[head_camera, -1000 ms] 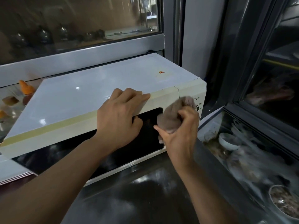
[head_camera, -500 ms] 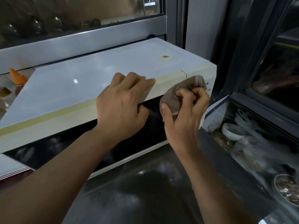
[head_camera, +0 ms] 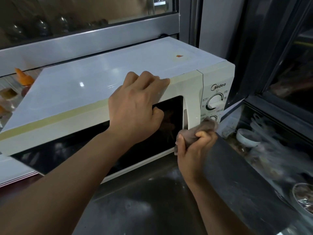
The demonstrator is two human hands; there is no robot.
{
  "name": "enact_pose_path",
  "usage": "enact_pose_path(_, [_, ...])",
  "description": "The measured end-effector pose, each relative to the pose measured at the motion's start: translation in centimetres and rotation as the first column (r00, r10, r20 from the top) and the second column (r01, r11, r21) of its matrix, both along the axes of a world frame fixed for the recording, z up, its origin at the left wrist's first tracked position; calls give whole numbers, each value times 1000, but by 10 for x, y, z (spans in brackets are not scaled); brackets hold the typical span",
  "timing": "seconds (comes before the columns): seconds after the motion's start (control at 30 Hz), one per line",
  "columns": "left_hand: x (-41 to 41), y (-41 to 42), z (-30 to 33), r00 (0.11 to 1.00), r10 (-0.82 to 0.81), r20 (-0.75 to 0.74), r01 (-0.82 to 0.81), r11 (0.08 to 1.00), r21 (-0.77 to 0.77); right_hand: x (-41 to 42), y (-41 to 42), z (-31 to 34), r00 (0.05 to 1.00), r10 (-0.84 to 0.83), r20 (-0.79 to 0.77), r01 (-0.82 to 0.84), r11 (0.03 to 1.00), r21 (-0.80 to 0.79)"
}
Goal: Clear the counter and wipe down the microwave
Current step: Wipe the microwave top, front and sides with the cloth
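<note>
My left hand [head_camera: 135, 107] lay over the top front edge of the white microwave [head_camera: 94, 85], fingers curled onto its top and thumb against the dark door glass, a bracing grip that closed round nothing. My right hand [head_camera: 194, 150] had a tight grip on a bunched brown cloth [head_camera: 199, 131], fingers wrapped round it, the cloth pressed to the lower part of the control panel, just beside the door handle and below the upper dial [head_camera: 214, 103]. The microwave stood on the dark steel counter [head_camera: 152, 209], its back near a glass-fronted case. To the right, lower down behind glass, sat a small white bowl [head_camera: 247, 137]; I could not tell what was in it. Farther front at the right edge stood a round metal dish [head_camera: 303, 199] holding something dark and crumbled, too blurred to name.
</note>
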State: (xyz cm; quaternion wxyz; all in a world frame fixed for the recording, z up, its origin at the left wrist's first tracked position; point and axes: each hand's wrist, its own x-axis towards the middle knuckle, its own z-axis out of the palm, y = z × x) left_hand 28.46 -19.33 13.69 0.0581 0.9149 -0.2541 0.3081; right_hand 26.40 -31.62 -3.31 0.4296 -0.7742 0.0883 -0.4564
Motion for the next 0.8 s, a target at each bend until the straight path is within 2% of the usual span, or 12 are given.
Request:
enact_pose_path(0.13, [-1, 0, 1, 1000, -1, -4, 1, 1000, 8, -1, -8, 34, 993, 56, 102, -50, 997, -59])
enact_pose_path(0.3, [1, 0, 0, 1000, 4, 26, -4, 1000, 15, 18, -12, 64, 991, -17, 131, 30, 994, -101])
enact_pose_path(0.5, [2, -1, -4, 999, 17, 50, -18, 999, 31, 13, 2, 21, 983, -34, 181, 21, 997, 77])
enact_pose_path(0.73, [2, -2, -4, 998, 14, 62, -16, 999, 30, 11, 14, -11, 999, 5, 38, -16, 955, 295])
enact_pose_path(0.8, [2, -2, -4, 998, 11, 55, -13, 999, 31, 8, 13, -12, 1000, 18, 20, -24, 949, 315])
